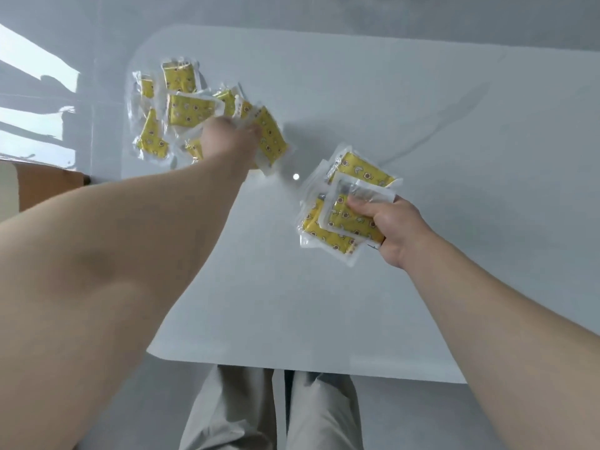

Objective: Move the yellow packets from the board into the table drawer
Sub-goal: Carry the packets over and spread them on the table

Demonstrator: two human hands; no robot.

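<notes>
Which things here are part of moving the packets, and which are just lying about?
Job: loose yellow packets; packet stack in right hand; left hand gripping one packet; white board.
Lying about: small white dot; brown box at left, unclear.

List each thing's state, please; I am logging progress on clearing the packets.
left hand: grips the single packet beside the loose pile.
single packet: tilted, in the fingers.
right hand: holds the packet stack over the board.
packet stack: fanned, off the board.
loose pile: overlapping, lying on the board.
board: lies flat.
</notes>
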